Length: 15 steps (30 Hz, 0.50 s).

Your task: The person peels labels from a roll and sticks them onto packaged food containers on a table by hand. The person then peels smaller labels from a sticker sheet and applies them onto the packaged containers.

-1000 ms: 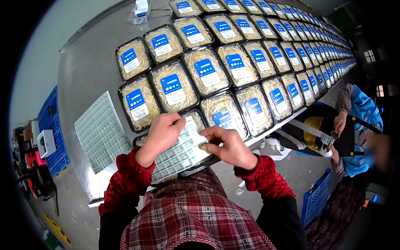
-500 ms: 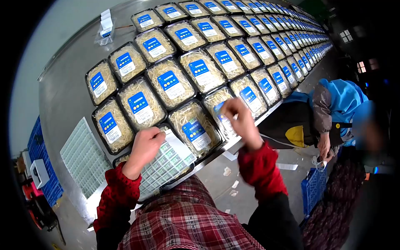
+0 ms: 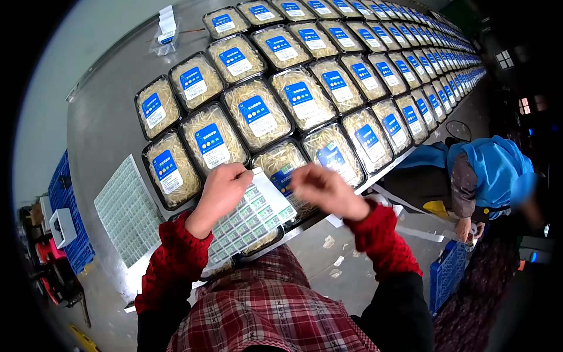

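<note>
My left hand (image 3: 223, 190) is closed in a pinch on the top edge of a sticker sheet (image 3: 252, 214), printed with rows of small green-and-black labels. My right hand (image 3: 328, 190) hovers beside the sheet's right corner, its fingers bent together and slightly blurred; whether anything is between them is hidden. Beneath it is a black tray (image 3: 281, 157) of pale strands like bean sprouts, partly covered by hand and sheet. Just beyond, another sprout tray (image 3: 333, 154) has a blue-and-white label with a small green sticker at its top.
Rows of similar filled trays (image 3: 258, 114) stretch across the metal table (image 3: 111, 111). A second sticker sheet (image 3: 129, 202) lies at left; a plastic bag (image 3: 164, 41) sits farther back. At right, a person in blue (image 3: 487, 170) bends near a blue crate (image 3: 448, 273). Paper scraps litter the floor.
My right hand has come back from over a tray toward the sticker sheet, moving left and down. A green sticker now shows on that tray's label. The whole view has shifted slightly.
</note>
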Each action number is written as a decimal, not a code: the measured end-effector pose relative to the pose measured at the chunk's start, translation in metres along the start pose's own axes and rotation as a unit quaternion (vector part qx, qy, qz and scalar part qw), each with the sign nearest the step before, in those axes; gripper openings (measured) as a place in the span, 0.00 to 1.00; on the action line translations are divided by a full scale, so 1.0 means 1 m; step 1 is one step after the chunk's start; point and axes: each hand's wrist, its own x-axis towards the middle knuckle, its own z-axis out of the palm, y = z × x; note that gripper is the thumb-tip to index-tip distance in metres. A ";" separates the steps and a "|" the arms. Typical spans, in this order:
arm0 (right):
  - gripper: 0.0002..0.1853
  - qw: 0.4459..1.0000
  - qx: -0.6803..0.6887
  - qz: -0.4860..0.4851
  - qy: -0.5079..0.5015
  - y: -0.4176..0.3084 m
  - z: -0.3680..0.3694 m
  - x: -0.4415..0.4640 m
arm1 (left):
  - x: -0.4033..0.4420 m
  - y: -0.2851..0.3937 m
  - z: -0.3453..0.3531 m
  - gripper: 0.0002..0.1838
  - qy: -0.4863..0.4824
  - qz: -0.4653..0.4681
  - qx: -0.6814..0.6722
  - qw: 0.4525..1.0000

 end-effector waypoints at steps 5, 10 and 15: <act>0.14 0.999 -0.014 0.036 0.004 -0.013 0.035 -0.029 | 0.003 0.004 0.004 0.14 -0.004 -0.010 -0.006 1.000; 0.10 0.952 -0.198 -0.201 0.116 -0.006 0.038 -0.040 | 0.007 0.000 0.017 0.13 -0.016 -0.001 -0.024 1.000; 0.07 0.954 -0.171 -0.227 0.100 -0.008 0.017 -0.044 | 0.013 -0.008 0.024 0.12 -0.008 -0.018 -0.032 0.999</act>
